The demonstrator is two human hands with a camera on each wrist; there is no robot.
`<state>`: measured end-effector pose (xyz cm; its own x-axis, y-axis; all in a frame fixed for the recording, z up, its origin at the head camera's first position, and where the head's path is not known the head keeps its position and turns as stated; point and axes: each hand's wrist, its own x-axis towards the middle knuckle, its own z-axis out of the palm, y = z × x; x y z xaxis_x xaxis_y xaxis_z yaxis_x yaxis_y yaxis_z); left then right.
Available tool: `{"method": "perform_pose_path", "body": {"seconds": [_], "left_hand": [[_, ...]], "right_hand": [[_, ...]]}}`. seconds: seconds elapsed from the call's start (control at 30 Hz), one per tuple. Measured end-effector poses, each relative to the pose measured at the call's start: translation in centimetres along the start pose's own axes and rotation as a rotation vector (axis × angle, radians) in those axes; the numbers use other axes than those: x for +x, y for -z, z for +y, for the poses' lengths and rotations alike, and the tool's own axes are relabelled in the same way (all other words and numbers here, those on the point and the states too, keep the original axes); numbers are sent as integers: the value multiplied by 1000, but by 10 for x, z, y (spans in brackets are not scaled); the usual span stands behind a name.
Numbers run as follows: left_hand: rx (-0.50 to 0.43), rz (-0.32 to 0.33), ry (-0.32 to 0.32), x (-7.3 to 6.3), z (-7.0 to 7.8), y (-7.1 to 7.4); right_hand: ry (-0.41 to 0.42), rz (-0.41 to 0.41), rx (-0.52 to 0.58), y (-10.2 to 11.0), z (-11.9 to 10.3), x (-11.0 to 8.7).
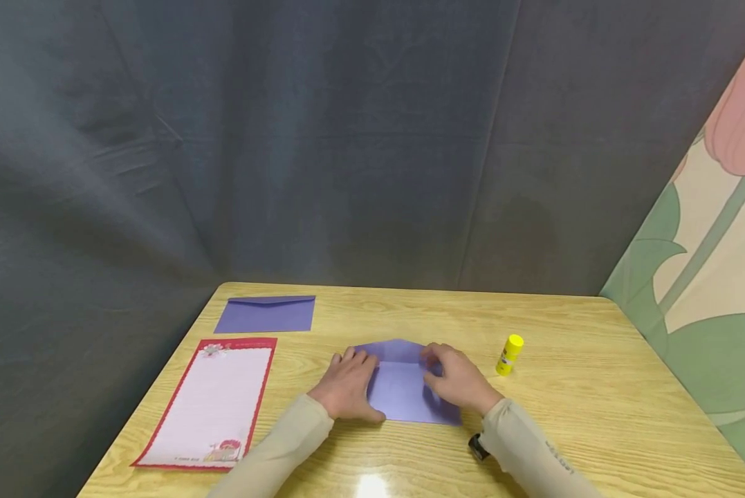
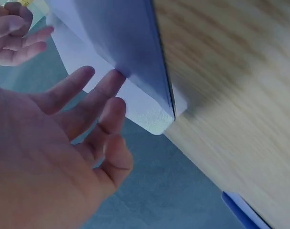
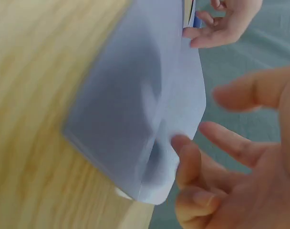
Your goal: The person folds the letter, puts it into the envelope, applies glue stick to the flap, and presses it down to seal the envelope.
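A purple envelope [image 1: 403,398] lies on the wooden table in front of me, its pointed flap [image 1: 398,350] unfolded toward the far side. My left hand [image 1: 349,386] is over its left end with fingers spread, and in the left wrist view the fingertips [image 2: 117,76] are right at the flap's fold. Over the right end is my right hand [image 1: 461,379], its fingers loosely bent and nothing between them. In the right wrist view its fingers [image 3: 189,162] are close over the flap, with the thumb apart from them.
To the right stands a yellow glue stick [image 1: 510,354]. On the left lies a red-bordered sheet of letter paper [image 1: 213,401], with a second purple envelope [image 1: 266,315] beyond it. A small black object [image 1: 478,447] shows beside my right sleeve. Dark curtain [image 1: 372,145] hangs behind the table.
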<state>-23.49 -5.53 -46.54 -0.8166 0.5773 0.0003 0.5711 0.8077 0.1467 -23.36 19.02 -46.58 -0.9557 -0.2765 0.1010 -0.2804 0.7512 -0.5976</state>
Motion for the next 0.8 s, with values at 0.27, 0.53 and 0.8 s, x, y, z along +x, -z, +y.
{"method": "perform_pose_path", "body": {"seconds": [0.27,0.53,0.8], "left_hand": [[7,60,-4,0,7,-4],[-17,159,59,2,10,-7],[-19,133,84,2,5,-7]], "right_hand": [[19,65,-62,1,9,10],[7,79,-77,-1,6,9],[59,74,-119,-2,4,-2]]}}
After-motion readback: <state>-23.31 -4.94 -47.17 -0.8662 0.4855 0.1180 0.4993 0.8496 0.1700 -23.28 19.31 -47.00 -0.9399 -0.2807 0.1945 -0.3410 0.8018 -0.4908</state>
